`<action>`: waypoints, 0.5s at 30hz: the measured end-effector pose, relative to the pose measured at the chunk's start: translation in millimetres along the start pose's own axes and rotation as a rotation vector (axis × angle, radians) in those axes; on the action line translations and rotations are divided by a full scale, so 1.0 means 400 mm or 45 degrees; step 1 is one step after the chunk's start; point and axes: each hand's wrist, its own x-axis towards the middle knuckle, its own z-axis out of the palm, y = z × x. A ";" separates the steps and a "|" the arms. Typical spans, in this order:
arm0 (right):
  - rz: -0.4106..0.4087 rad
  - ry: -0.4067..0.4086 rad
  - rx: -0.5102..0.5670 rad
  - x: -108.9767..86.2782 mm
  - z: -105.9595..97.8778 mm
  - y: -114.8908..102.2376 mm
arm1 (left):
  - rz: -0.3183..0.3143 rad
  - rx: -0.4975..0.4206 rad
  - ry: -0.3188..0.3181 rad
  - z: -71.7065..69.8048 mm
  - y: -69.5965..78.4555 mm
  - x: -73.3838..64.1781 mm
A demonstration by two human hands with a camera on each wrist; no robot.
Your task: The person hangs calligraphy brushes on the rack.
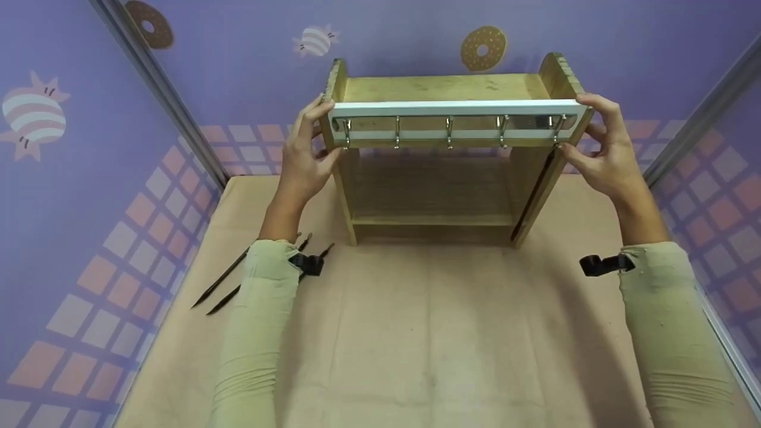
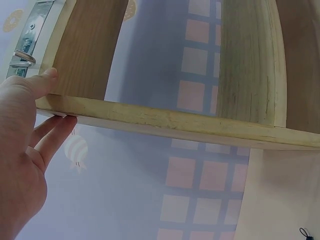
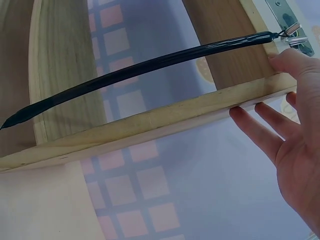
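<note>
A wooden shelf rack [image 1: 434, 221] stands upright against the back wall. Across its upper front runs a white rail [image 1: 452, 106] with several metal hooks. My left hand [image 1: 306, 151] grips the rack's upper left end, thumb at the front and fingers along the outer side. At the upper right end, my right hand [image 1: 606, 148] holds the opposite side panel in the same way. A long, slender, shiny black thing [image 3: 150, 65] with a tapered tip hangs by a small loop from the rightmost hook; its kind is unclear.
On the beige table cover [image 1: 416, 321], several similar dark slender things [image 1: 223, 276] with light brown ends lie left of the rack, partly hidden by my left sleeve. Purple patterned walls [image 1: 392, 30] enclose the back and both sides.
</note>
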 end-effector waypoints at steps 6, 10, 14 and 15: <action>-0.006 -0.006 -0.025 -0.011 -0.002 0.000 | -0.006 -0.011 0.003 0.004 0.003 0.001; -0.015 -0.010 -0.024 -0.012 -0.005 -0.001 | -0.005 -0.009 -0.002 0.005 0.004 0.004; -0.005 -0.017 -0.047 -0.009 -0.007 -0.002 | 0.002 0.012 -0.016 0.002 0.003 0.003; -0.002 -0.021 -0.059 -0.008 -0.007 -0.002 | 0.006 0.016 -0.016 0.001 0.002 0.003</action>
